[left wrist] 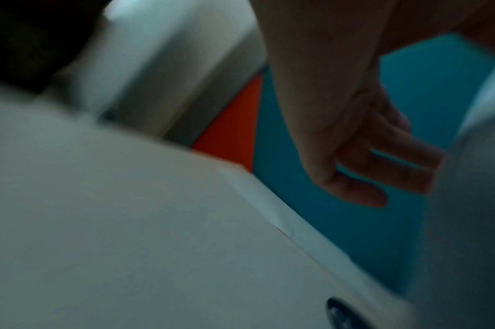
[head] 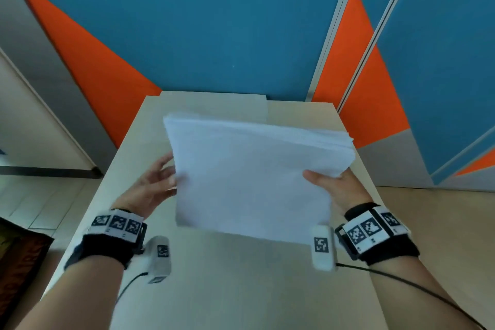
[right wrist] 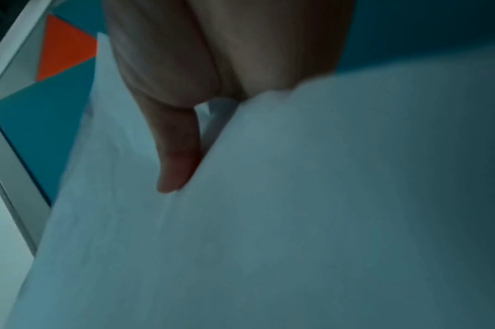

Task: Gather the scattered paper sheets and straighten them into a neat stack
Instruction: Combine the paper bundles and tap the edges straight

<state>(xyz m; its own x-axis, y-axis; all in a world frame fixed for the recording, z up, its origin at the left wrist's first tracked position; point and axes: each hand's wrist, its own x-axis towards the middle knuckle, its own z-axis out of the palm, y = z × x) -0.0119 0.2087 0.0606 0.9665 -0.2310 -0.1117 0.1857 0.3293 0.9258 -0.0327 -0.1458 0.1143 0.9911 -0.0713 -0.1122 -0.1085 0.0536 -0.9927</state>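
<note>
A stack of white paper sheets [head: 249, 169] is held tilted above the beige table [head: 227, 276], its far edges slightly fanned. My right hand [head: 332, 185] grips the stack's right edge, thumb [right wrist: 178, 155] on top of the sheets [right wrist: 297, 200] and the fingers hidden underneath. My left hand [head: 158, 179] lies against the stack's left edge with straight, spread fingers [left wrist: 426, 160] touching the paper [left wrist: 471, 200]. One more pale sheet [head: 214, 104] lies flat at the table's far end, and its edge [left wrist: 268, 211] shows in the left wrist view.
Blue and orange wall panels [head: 214, 35] stand just behind the table's far edge. A dark patterned object [head: 18, 257] sits on the floor at the lower left. Light floor [head: 428, 222] runs along the table's right side.
</note>
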